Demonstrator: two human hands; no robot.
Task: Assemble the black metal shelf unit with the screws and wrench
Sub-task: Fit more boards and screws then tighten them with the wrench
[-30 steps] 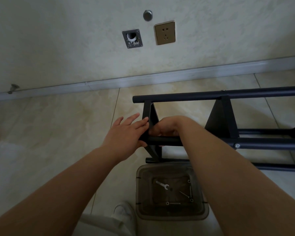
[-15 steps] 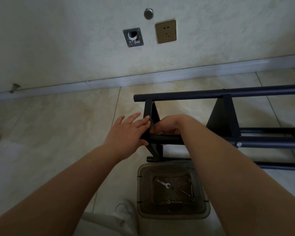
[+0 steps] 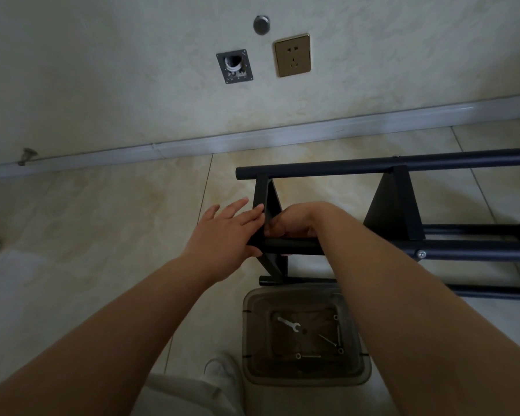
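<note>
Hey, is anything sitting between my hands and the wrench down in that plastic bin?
Nothing visible covers the wrench; it lies in the open bin. But the shelf frame's lowest tube crosses just above the bin's far rim, below both hands.

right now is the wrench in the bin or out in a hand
In the bin. The wrench lies on the bottom of the clear plastic bin, while both the left hand and right hand are on the black frame.

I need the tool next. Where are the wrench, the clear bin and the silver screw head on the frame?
wrench point(image 3: 288, 324): head view, middle of its handle.
clear bin point(image 3: 306, 378): head view, near rim.
silver screw head point(image 3: 421, 254): head view, its centre.
</note>
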